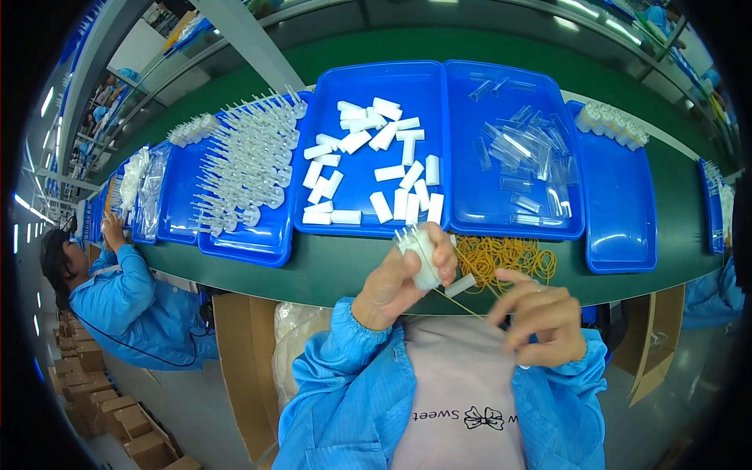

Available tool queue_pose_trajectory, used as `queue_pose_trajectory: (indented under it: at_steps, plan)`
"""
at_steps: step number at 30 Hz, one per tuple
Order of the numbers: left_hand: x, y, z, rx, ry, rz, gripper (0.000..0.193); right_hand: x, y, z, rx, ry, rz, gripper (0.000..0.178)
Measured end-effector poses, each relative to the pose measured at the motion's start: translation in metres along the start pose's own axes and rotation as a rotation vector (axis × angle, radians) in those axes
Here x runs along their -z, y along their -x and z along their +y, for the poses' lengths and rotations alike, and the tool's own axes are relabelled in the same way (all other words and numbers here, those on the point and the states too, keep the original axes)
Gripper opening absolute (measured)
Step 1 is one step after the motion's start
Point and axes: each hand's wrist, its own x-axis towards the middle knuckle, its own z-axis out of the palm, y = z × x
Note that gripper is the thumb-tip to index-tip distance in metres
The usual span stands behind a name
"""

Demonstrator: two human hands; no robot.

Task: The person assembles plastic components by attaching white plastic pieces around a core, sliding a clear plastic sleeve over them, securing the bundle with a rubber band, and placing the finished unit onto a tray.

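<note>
My left hand (388, 290) is closed around a bundle of white plastic pieces (423, 257), thin prongs sticking up from its top. A stretched yellow rubber band (464, 306) runs from the bundle's underside towards my right hand (548, 317), whose fingers are pinched on its other end. Just right of the bundle, a small whitish tube (460, 284) shows; whether it lies on the table or hangs is hard to tell. Behind my hands lies a loose heap of yellow rubber bands (509, 260) on the green tabletop (329, 266).
Beyond stand a blue tray (376, 78) of white blocks and another (513, 223) of clear plastic sleeves. Pronged white parts (251, 157) fill a left tray; white bundles (611, 125) sit in a right one. A co-worker (129, 298) works at far left. Cardboard boxes (243, 368) flank me.
</note>
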Motion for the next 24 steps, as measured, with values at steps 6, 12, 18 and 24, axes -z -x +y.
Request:
queue_pose_trajectory:
  at_steps: [6,12,18,24]
  plan:
    - [-0.018,0.006,-0.008,-0.131,-0.166,-0.093,0.061,-0.018,0.015,0.024,-0.132,-1.422,0.204,0.044]
    - [-0.022,0.003,-0.007,-0.092,-0.242,0.051,0.095,-0.035,0.006,0.050,-0.315,-1.603,0.214,0.067]
    - [-0.008,-0.003,-0.009,-0.512,-1.540,0.186,0.081,-0.041,-0.015,0.036,-0.533,-1.036,0.258,0.068]
    - [-0.013,-0.005,-0.013,-0.192,-1.475,0.005,0.078,-0.045,-0.019,0.023,-0.170,0.323,0.200,0.042]
